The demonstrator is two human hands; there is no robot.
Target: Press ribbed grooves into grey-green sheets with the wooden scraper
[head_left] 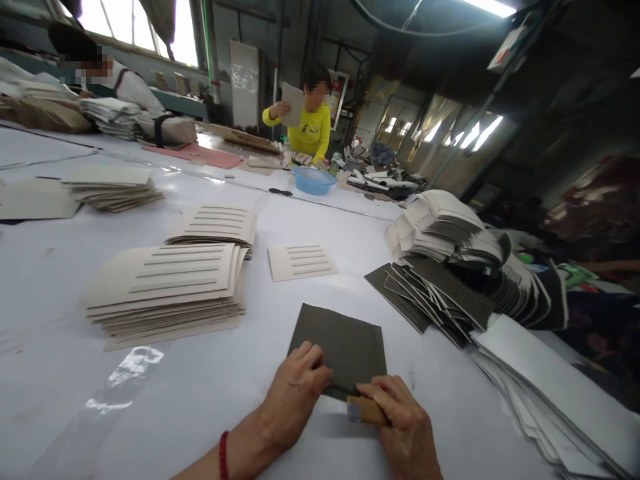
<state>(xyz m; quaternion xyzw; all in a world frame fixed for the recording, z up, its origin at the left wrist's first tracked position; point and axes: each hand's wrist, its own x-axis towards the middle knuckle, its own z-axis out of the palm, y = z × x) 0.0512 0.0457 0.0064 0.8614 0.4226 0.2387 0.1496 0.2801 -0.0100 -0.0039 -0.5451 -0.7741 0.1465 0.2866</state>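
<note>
A dark grey, roughly square sheet point(340, 343) lies on the white table in front of me. My left hand point(299, 387), with a red bead bracelet point(223, 455) on its wrist, presses on the sheet's lower left edge with curled fingers; whatever may be between them is hidden. My right hand point(403, 413) is wrapped round a yellowish-brown tool point(369, 410) with a greyish end. Its thumb and forefinger touch the sheet's lower right edge.
Stacks of beige slotted pieces point(170, 287) stand left, with a single piece point(303, 262) beyond the sheet. Dark panels point(425, 293) and white sheets point(560, 387) lie right. A blue basin point(313, 181) is farther back, near a person in yellow point(313, 130); another person point(133, 87) sits back left.
</note>
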